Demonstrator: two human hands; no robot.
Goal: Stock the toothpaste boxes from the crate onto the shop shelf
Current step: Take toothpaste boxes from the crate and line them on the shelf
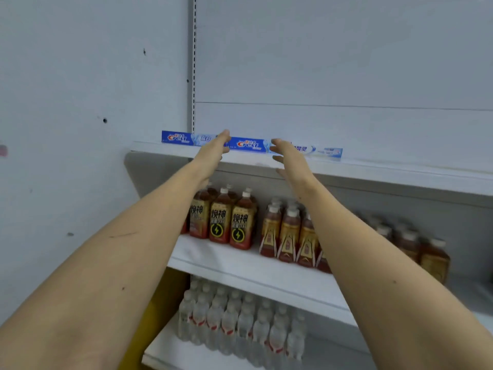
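One head-worn wide-angle view looks forward and slightly up along both outstretched forearms, close to the shelf [373,174], its lower tiers curving away below.

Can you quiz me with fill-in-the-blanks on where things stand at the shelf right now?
1. ____ Crest toothpaste boxes lie end to end on the top shelf.
2. The left hand and right hand are raised at the ____ of those boxes.
3. The clear water bottles stand on the ____ shelf in view.

Missing words: two; right-hand one; lowest
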